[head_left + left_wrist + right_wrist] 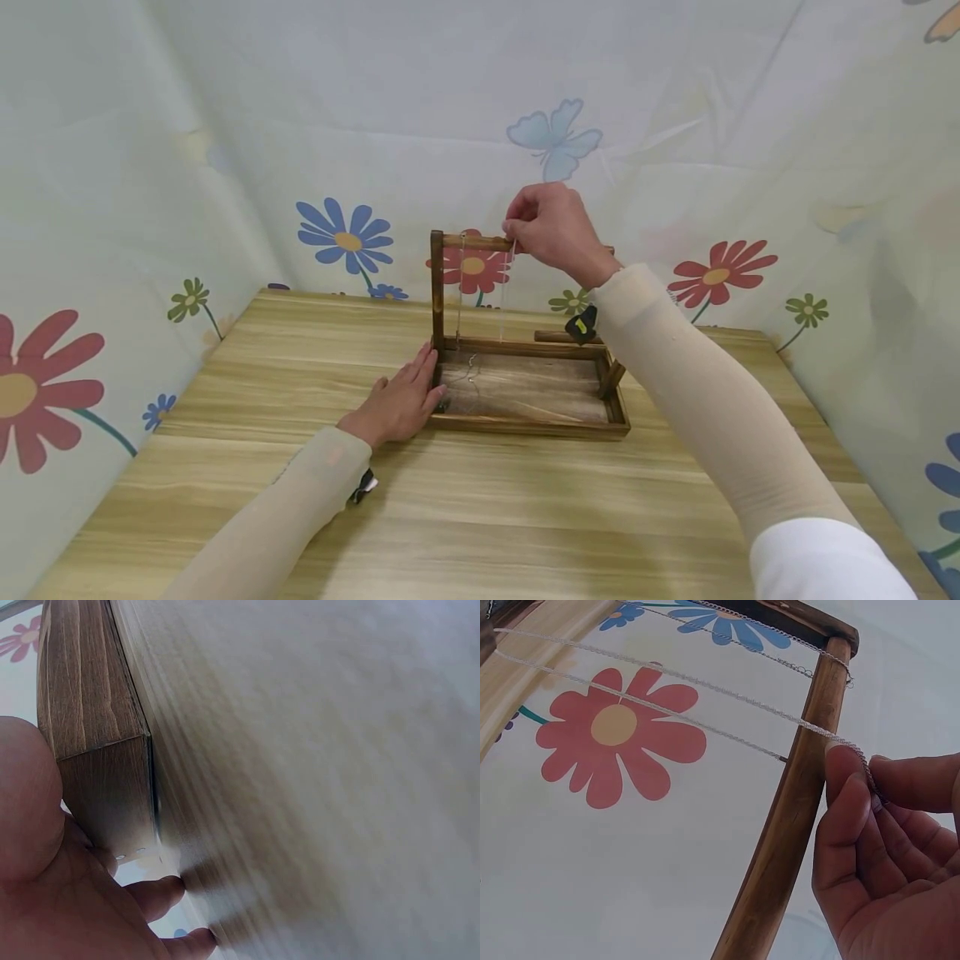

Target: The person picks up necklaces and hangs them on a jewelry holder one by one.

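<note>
At the worktop [465, 517], my right hand [551, 225] pinches a fine silver chain [705, 686] between thumb and fingertips [847, 776], right at the top bar [795, 802] of a small wooden stand [525, 392]. The chain drapes over that bar and hangs down toward the stand's tray-like base [525, 427], its lower part lying on the tray floor. A second chain [459, 287] hangs nearer the left post [437, 287].

My left hand [397, 404] lies flat on the worktop, fingers straight and pressed against the base's left end — holding nothing, only bracing the stand. The left wrist view shows the palm [45, 900] against the corner of the wood.

My reading is that the chain is being settled on the bar. To do that well, I should keep the pinch light and close to the bar, so the links neither kink nor slip, and keep this strand apart from its neighbour — two fine chains tangle easily. The bracing hand should press steadily, since the stand looks light enough to tip under a sideways tug.
</note>
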`<state>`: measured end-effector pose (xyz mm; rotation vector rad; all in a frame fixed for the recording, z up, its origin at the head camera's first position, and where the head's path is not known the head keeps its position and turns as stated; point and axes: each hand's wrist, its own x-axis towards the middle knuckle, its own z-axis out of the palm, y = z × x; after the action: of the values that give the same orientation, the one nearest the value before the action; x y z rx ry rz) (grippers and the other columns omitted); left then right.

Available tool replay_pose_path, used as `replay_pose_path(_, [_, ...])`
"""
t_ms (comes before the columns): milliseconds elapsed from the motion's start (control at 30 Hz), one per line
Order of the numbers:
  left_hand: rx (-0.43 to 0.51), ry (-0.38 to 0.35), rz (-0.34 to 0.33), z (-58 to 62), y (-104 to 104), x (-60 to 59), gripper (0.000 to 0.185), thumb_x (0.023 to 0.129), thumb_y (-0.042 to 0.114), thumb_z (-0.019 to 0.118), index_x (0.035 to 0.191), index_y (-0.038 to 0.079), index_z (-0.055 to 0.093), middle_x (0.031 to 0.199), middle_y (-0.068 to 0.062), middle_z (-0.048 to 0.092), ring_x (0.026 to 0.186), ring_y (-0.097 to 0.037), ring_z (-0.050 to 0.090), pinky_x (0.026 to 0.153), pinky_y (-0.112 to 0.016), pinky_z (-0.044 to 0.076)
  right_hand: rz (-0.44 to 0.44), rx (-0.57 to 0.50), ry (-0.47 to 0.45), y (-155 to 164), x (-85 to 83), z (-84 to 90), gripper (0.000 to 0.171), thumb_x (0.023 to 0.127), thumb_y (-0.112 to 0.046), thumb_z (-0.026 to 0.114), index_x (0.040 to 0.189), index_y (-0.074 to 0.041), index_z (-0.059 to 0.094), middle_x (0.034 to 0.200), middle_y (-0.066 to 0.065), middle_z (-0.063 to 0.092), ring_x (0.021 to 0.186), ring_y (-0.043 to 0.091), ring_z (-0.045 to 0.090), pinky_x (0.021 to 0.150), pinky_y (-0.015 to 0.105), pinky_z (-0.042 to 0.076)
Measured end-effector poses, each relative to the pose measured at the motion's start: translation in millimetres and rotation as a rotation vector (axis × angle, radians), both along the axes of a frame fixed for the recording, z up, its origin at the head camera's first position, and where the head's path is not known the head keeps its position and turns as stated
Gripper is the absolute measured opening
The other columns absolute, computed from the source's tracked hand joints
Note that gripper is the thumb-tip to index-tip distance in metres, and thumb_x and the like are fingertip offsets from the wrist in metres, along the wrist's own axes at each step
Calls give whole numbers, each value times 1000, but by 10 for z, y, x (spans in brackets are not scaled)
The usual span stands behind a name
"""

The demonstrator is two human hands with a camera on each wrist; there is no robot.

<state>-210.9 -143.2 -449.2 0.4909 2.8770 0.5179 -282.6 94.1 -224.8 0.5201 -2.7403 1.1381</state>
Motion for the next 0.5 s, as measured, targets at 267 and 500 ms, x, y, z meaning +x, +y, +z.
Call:
replay_pose_path(267, [12,6,1,14,8,2,72,113,45,33,169,9,5,178,-8,-2,159,-43,27,120,-75,24,-11,53,54,8,17,-11,13,102,-14,66,103,-4,74,96,13,76,76,21,73,74,34,60])
replay_pose_path(500, [19,4,-2,16,25,-5,71,114,45,33,169,9,6,178,-8,-2,159,-43,27,120,-75,24,-2,106,114,18,52,-52,12,101,-15,66,101,-6,74,92,11,75,78,23,69,73,36,55])
